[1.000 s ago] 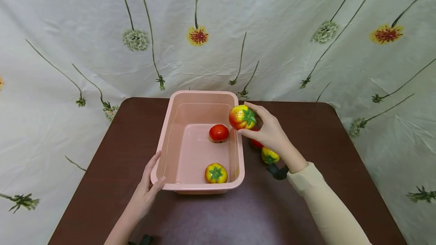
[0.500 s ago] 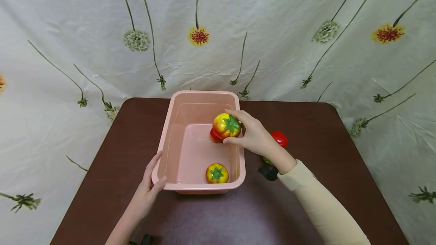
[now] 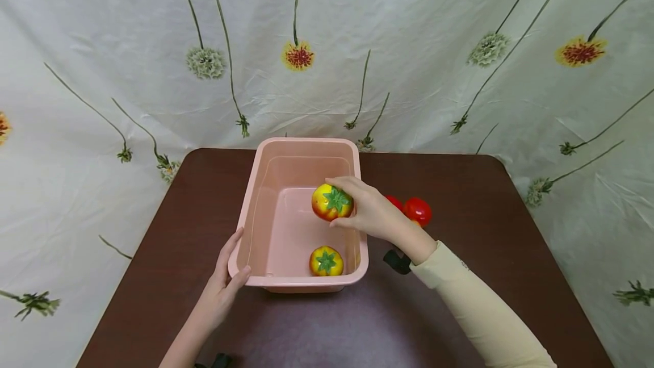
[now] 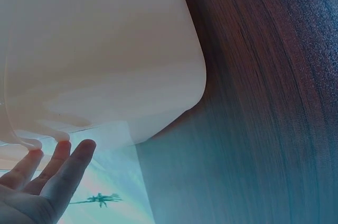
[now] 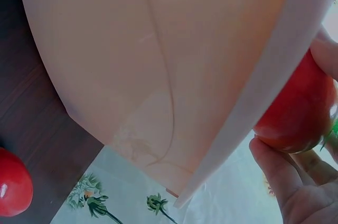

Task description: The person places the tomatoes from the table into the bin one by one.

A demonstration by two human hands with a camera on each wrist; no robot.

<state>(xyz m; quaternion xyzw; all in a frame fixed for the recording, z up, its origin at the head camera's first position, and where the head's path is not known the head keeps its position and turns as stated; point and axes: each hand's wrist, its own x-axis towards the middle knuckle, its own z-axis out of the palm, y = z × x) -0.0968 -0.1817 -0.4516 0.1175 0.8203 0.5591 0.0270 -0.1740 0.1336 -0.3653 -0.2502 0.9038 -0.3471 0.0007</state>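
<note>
Tomato, yellow and red with a green stalk, sits in the right hand's grip over the far right part of the bin.

The counter is dark brown with rounded corners, and a pale flowered cloth hangs behind it. The pink bin stands on the counter's middle, long side running away from the person. The right hand reaches in over the bin's right wall, its fingers and thumb curled round the tomato; in the right wrist view the thumb presses the fruit's underside just beside the bin's rim. The left hand holds the bin's near left corner, thumb hooked over the rim and fingers straight along the outside wall.

A second yellow tomato lies on the bin's floor at the near right corner, well apart from the held one. Two red tomatoes rest on the counter just right of the bin, partly hidden behind the right wrist, touching or nearly so.
</note>
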